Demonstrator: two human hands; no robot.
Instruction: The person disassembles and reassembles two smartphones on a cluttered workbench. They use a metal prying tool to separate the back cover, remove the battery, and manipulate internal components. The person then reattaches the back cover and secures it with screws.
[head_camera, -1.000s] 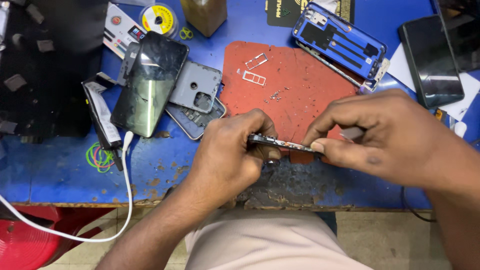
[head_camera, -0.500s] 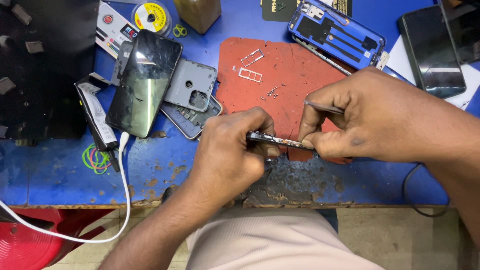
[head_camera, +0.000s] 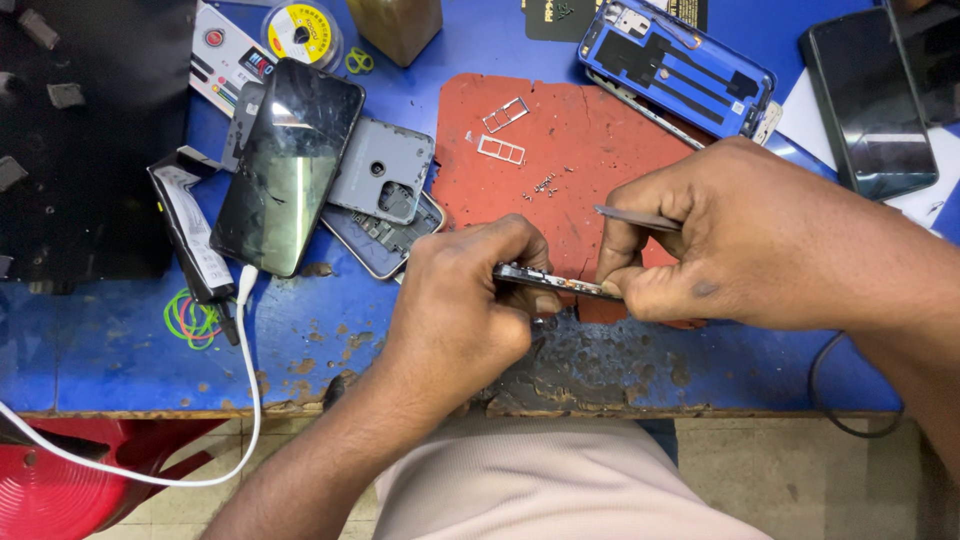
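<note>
Left hand (head_camera: 455, 310) grips a thin dark phone frame (head_camera: 555, 282) edge-on, fingers pressed onto its left end, above the front edge of the worn blue surface (head_camera: 120, 350). Right hand (head_camera: 730, 240) pinches the frame's right end with thumb and forefinger; it also holds slim metal tweezers (head_camera: 635, 216), probably between the upper fingers. The frame sits over the near edge of the red rubber mat (head_camera: 570, 150). Two silver card trays (head_camera: 503, 130) and tiny screws (head_camera: 545, 185) lie on the mat. A black phone with white cable (head_camera: 290, 165) lies toward the left side.

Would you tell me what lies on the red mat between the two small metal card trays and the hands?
In the head view, a cluster of tiny screws lies on the red mat, between the card trays and the hands.
</note>
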